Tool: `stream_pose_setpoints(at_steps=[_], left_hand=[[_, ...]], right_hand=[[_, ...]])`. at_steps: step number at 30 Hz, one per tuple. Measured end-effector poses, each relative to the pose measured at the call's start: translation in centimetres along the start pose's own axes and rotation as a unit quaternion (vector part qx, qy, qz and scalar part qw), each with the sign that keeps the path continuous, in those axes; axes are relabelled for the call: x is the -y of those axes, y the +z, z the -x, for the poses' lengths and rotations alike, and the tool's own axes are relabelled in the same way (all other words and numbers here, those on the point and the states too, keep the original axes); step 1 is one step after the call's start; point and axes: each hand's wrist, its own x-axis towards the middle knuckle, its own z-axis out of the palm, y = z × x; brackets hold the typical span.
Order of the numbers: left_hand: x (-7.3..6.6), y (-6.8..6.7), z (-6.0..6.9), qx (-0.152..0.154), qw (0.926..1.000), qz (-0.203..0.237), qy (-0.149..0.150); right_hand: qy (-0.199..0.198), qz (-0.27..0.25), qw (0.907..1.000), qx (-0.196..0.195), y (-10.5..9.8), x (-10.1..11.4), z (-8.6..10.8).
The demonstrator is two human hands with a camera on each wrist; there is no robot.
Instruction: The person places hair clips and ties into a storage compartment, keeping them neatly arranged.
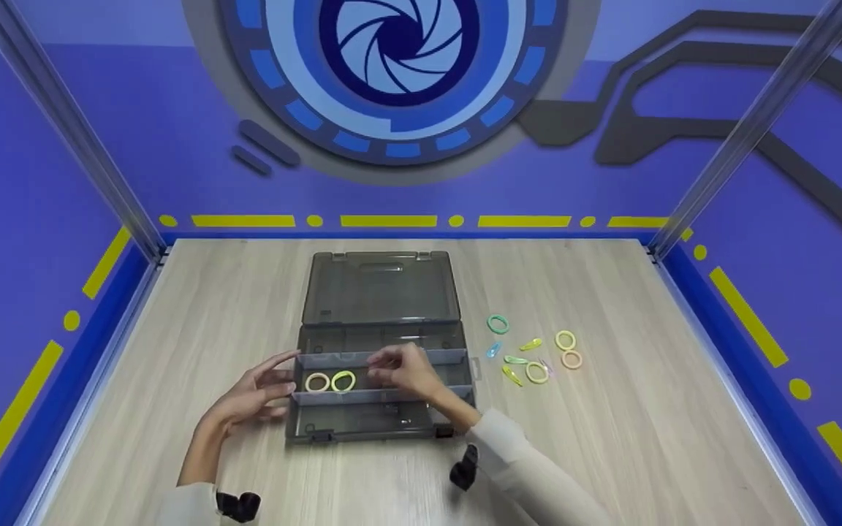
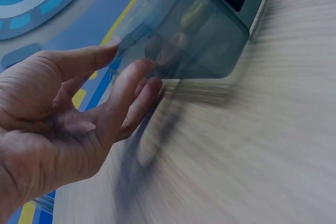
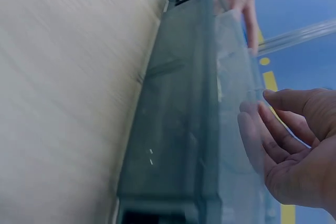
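Note:
A dark translucent box [image 1: 345, 424] stands with its lid [image 1: 381, 292] folded back. Two rings lie side by side in its middle compartment, a pinkish one [image 1: 317, 391] and a yellow one [image 1: 343, 390]. The left hand [image 1: 249, 398] touches the box's left side with its fingertips; in the left wrist view this hand [image 2: 79, 108] has thumb and fingers apart. Over the middle compartment, right of the rings, is the right hand [image 1: 410, 371]. In the right wrist view the right hand [image 3: 304, 150] shows bent, separated fingers behind a clear divider [image 3: 236, 129], nothing seen between them.
Right of the box lie a green ring [image 1: 498, 333], yellow rings [image 1: 565, 331], a pink ring [image 1: 571, 367] and several small clips, one yellow [image 1: 531, 344], one blue [image 1: 494, 350]. Blue walls [image 1: 421, 197] border the wooden table [image 1: 611, 438].

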Motion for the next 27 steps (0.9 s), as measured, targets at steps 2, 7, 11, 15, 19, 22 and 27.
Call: stream_pose_setpoints(at_steps=[2,7,11,15,19,22,27], left_hand=[[0.0,0.1,0.0,0.001,1.0000,0.004,-0.001],[0.1,0.0,0.1,0.002,0.9999,0.012,-0.002],[0.0,-0.1,0.1,0.001,0.9999,0.012,-0.001],[-0.1,0.0,0.0,0.000,0.9999,0.011,0.001],[0.0,0.0,-0.1,0.002,0.9999,0.013,0.001],[0.1,0.1,0.0,-0.002,0.9999,0.014,-0.003],[0.0,0.0,0.0,-0.008,0.9999,0.013,-0.004]], right_hand=[[0.001,-0.012,0.9999,-0.004,-0.9,0.0,0.5],[0.021,-0.064,0.9977,-0.008,-3.1,-0.1,1.6],[0.026,-0.073,0.9968,-0.022,-5.1,-0.3,2.3],[0.030,-0.063,0.9966,-0.043,-7.3,-0.8,3.5],[0.051,-0.059,0.9946,-0.068,-9.7,-1.6,4.8],[0.066,-0.063,0.9924,-0.082,-11.5,-2.6,5.8],[0.096,-0.056,0.9885,-0.103,-14.1,-4.4,7.3]])
